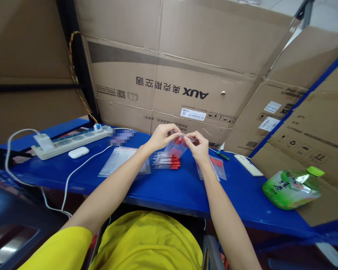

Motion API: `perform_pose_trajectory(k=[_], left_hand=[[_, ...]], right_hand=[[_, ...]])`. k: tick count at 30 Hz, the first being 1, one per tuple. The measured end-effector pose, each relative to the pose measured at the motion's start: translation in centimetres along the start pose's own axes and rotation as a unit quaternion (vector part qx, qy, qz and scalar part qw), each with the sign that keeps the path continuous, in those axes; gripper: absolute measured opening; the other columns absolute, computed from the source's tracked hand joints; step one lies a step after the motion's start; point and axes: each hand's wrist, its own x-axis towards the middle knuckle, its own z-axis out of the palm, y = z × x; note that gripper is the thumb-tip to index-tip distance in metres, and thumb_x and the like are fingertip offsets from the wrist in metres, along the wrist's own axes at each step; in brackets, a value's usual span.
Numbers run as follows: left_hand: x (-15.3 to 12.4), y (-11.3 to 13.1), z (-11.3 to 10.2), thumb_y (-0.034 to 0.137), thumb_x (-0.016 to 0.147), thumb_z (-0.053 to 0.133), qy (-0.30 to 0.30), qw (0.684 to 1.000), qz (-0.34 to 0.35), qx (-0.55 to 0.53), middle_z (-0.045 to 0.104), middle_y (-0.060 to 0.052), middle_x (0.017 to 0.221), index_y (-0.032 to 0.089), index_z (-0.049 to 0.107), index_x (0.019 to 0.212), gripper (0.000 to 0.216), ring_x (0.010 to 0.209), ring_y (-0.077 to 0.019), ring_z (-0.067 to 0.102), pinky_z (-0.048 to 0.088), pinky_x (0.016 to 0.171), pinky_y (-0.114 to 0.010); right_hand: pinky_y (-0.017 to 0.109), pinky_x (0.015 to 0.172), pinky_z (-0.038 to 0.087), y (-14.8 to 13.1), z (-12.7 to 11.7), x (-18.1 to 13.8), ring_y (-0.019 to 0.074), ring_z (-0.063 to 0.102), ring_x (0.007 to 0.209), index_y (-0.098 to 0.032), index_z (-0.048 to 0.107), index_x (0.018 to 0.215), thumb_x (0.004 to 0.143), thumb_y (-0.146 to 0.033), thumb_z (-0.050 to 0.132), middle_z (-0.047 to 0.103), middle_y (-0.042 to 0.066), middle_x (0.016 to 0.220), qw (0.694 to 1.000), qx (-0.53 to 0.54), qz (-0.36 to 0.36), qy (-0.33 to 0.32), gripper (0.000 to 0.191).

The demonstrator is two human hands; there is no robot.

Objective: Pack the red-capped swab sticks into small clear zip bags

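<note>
Between my hands hangs a clear plastic bag (177, 147) with red-ended pieces inside. My left hand (163, 135) pinches its top edge on one side, and my right hand (197, 145) is closed on the other side of that edge. Just below the bag, a pile of thin clear items with red ends (165, 161) lies on the blue table. Under my right wrist rests another clear bag (218, 168) with red pieces in it. A stack of flat, clear bags (116, 161) lies left of the pile, partly behind my left forearm.
A white power strip (73, 142) with plugs and cables runs along the left, near a white earbud case (78, 152). On the right are a green-handled screwdriver (223, 155), a white phone-like slab (248, 165) and a green bottle (291, 189). Cardboard (124, 67) walls the back.
</note>
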Motion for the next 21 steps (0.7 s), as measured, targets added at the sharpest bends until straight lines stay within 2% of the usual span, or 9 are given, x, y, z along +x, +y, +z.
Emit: perform_pose_trajectory(k=[6,12,17,21], left_hand=[[-0.1,0.4,0.2,0.046,0.097,0.07,-0.01,0.998,-0.034,-0.049,0.077,-0.006,0.082,0.015,0.076,0.089,0.032,0.068,-0.0142,0.066,0.049,0.064,-0.025],[-0.3,0.1,0.4,0.048,0.094,0.073,0.0,0.99,-0.094,-0.105,0.076,-0.004,0.079,0.016,0.075,0.094,0.032,0.064,-0.0132,0.066,0.049,0.06,-0.023],[-0.3,0.2,0.8,0.047,0.092,0.073,0.032,0.989,-0.099,-0.109,0.075,-0.004,0.078,0.015,0.075,0.091,0.032,0.063,-0.0122,0.062,0.047,0.059,-0.023],[-0.4,0.6,1.1,0.045,0.094,0.072,0.024,0.991,-0.082,-0.1,0.074,-0.004,0.077,0.015,0.075,0.088,0.031,0.064,-0.0123,0.061,0.045,0.06,-0.024]], right_hand=[[0.03,0.062,0.048,-0.5,0.3,-0.1,0.0159,0.059,0.068,-0.022,0.072,0.083,0.091,-0.045,0.078,0.066,0.001,0.083,0.999,0.027,0.005,0.018,0.025],[0.03,0.068,0.048,-0.2,0.1,-0.1,0.0173,0.06,0.072,-0.022,0.068,0.079,0.09,-0.048,0.078,0.064,0.0,0.077,0.998,0.03,0.009,0.049,0.029],[0.031,0.07,0.05,0.0,0.5,-0.3,0.018,0.061,0.074,-0.022,0.07,0.085,0.088,-0.052,0.078,0.066,0.001,0.082,0.997,0.057,0.039,0.035,0.031],[0.031,0.075,0.052,-0.1,0.9,-0.5,0.019,0.064,0.08,-0.021,0.073,0.087,0.087,-0.051,0.08,0.068,0.002,0.087,0.997,0.058,0.033,0.026,0.03]])
